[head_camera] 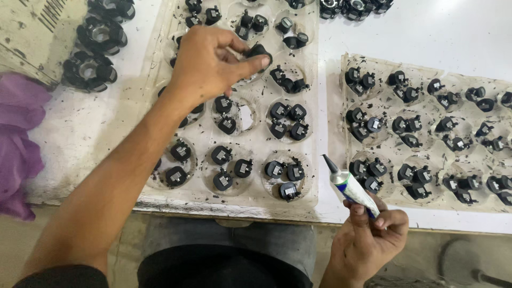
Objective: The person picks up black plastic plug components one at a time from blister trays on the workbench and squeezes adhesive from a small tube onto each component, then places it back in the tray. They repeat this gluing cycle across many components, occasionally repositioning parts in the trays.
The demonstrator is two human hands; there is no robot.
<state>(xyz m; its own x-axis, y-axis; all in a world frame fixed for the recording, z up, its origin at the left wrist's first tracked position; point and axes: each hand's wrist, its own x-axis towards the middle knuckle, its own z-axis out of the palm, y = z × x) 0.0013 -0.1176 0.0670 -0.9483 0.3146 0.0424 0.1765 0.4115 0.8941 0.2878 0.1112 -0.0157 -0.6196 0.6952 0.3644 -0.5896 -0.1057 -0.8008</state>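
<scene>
My left hand (210,61) reaches over a clear plastic tray (255,144) and pinches a small black round part (260,51) between thumb and fingers, just above one of the tray's round wells. Each well holds two or three similar black parts. My right hand (370,234) is low at the table's front edge and grips a small white and green tube (349,186) with a dark pointed nozzle aimed up and to the left. A second clear tray (426,205) of black parts lies to the right, just beyond the tube.
Larger black ring-shaped parts (96,34) sit at the upper left and along the top edge (354,6). A purple cloth (18,138) lies at the far left. The white table (426,32) carries dark specks. My lap shows below the table's edge.
</scene>
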